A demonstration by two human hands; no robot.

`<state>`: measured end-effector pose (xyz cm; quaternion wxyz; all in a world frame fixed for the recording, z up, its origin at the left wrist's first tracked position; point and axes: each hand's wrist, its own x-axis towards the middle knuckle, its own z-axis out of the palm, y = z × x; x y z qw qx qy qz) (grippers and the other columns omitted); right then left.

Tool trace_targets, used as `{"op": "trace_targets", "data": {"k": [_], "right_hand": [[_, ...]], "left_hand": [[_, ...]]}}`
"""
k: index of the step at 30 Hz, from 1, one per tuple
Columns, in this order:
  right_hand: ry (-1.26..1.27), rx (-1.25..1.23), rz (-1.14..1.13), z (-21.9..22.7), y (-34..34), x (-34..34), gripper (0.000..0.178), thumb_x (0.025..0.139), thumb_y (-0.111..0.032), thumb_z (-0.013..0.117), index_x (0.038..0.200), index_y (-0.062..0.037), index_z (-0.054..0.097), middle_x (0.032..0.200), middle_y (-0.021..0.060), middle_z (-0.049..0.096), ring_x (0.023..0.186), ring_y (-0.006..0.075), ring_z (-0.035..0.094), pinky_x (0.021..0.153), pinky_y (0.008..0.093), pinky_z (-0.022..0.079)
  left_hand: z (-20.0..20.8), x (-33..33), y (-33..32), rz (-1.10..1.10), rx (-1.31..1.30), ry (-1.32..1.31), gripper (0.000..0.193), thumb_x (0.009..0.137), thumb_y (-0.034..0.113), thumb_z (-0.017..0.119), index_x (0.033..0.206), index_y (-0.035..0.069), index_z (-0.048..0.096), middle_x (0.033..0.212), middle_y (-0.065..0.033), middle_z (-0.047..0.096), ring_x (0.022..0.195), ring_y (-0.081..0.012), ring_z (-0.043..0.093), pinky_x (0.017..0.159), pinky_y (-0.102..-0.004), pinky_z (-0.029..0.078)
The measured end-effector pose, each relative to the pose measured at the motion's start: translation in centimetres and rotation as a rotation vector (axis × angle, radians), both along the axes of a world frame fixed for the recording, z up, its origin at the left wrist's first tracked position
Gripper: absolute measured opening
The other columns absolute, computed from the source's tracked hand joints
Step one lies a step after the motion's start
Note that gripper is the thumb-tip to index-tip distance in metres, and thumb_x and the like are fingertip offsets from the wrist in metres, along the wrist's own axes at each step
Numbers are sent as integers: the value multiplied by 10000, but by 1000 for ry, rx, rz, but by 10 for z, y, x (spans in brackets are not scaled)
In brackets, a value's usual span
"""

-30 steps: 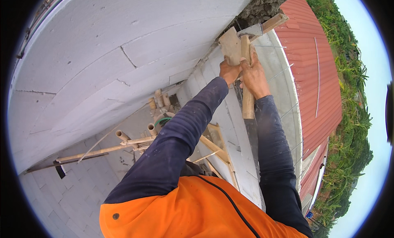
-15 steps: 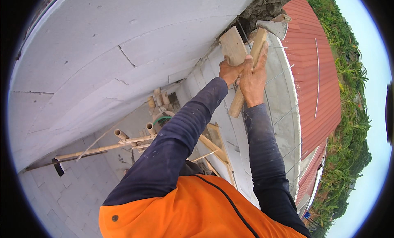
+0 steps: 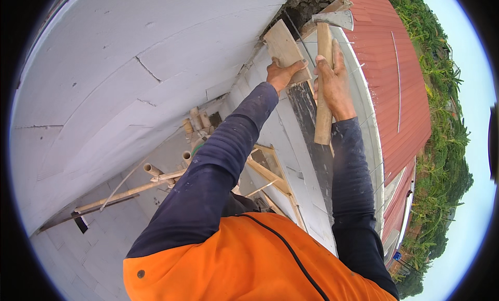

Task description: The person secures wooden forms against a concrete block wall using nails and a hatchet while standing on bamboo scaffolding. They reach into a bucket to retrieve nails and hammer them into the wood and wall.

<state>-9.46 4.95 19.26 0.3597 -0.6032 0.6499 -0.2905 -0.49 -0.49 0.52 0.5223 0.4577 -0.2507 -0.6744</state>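
Ahead of me, my left hand [image 3: 281, 74] grips the lower end of a short flat wooden board [image 3: 285, 45], its thumb across the face. The board's upper end is close to the rough mortar at the corner of the wall. Just to the right, my right hand [image 3: 335, 85] holds a hatchet [image 3: 323, 101] by its thick wooden handle, the thumb laid along it. The metal blade sits at the top, near another wooden piece [image 3: 332, 7]. Some right fingers are hidden behind the handle. Below both hands runs a dark, narrow plank [image 3: 310, 127] beside the wall.
A pale block wall [image 3: 130, 57] rises on the left. Thin rods stick out along the curved concrete edge [image 3: 371, 109] at right, next to a red metal roof [image 3: 390, 67]. Below are bamboo poles [image 3: 130, 189] and a timber frame [image 3: 273, 176].
My hands have moved apart: the left with the board up and leftward, the right with the hatchet to the right. The hatchet handle is now more upright, and the dark plank between them shows more.
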Motion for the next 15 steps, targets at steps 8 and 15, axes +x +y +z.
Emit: {"op": "trace_targets", "data": {"k": [8,15], "right_hand": [[-8,45,-226,-6,85,-53,766,1049,-295,580,1714,-125,241,930,72,608,535,80,559,386,254,488],[147,33,-125,-48,96,-38,748,1087,-312,544,1720,-109,200,1097,216,691,747,284,712,684,407,601]], "left_hand": [[-12,9,-20,8,135,-122,1267,708,690,870,1598,-48,351,1475,-228,552,1290,-347,633,1006,-501,560],[-25,0,-25,130,140,-139,1235,703,688,877,1524,-117,423,1421,-237,600,1245,-333,660,995,-477,561]]}}
